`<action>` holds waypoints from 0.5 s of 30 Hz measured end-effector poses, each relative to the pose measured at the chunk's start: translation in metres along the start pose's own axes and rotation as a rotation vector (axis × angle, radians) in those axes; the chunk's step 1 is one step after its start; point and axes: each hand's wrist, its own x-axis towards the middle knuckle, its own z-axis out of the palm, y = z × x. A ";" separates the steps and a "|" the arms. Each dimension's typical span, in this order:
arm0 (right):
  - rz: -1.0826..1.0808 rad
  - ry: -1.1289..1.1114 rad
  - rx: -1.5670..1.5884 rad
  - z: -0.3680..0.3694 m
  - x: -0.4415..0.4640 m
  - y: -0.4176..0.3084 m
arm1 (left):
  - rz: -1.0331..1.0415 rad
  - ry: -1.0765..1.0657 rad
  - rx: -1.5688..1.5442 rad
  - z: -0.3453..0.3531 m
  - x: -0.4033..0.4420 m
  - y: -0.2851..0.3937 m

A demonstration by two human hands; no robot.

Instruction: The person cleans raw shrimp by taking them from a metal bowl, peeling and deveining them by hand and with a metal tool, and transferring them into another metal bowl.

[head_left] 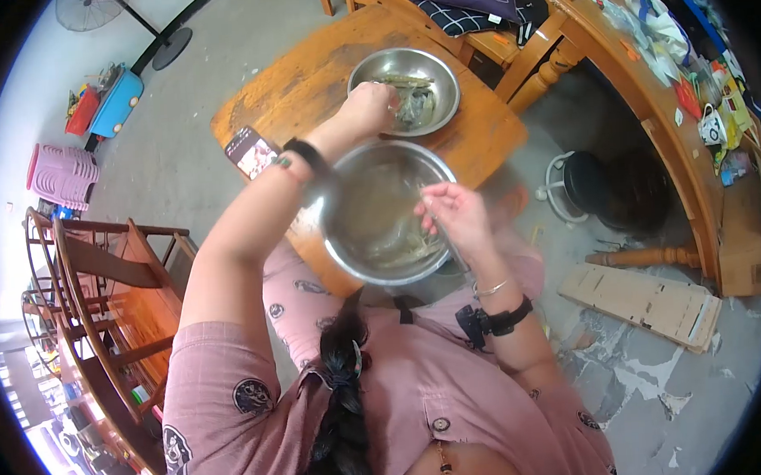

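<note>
My left hand [369, 109] is over the near left rim of the smaller steel bowl [448, 72], its fingers curled down and partly hidden. In that bowl lie greenish-grey pieces that look like raw shrimp [417, 105]. My right hand [455, 216] is above the right side of the larger steel bowl [336, 244], its fingers pinched together. A slender grey thing [459, 257] runs from this hand toward the wrist; its kind cannot be made out. Cloudy water [374, 199] and more shrimp-like pieces [407, 249] are in the larger bowl.
Both bowls are at a small wooden table [295, 78], with a phone [251, 151] at its left edge. A round stool [584, 184] and flattened cardboard [642, 305] are on the right. Wooden chairs [116, 286] are at the left, a fan [168, 46] farther back.
</note>
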 end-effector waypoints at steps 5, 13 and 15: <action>0.032 -0.030 0.021 -0.007 0.006 0.010 | 0.009 -0.163 0.239 0.046 0.069 -0.049; 0.082 -0.036 0.082 -0.018 0.019 0.020 | 0.125 -0.200 0.420 0.085 0.133 -0.044; 0.086 -0.052 0.092 -0.020 0.023 0.022 | -0.016 -0.297 0.451 0.085 0.137 -0.037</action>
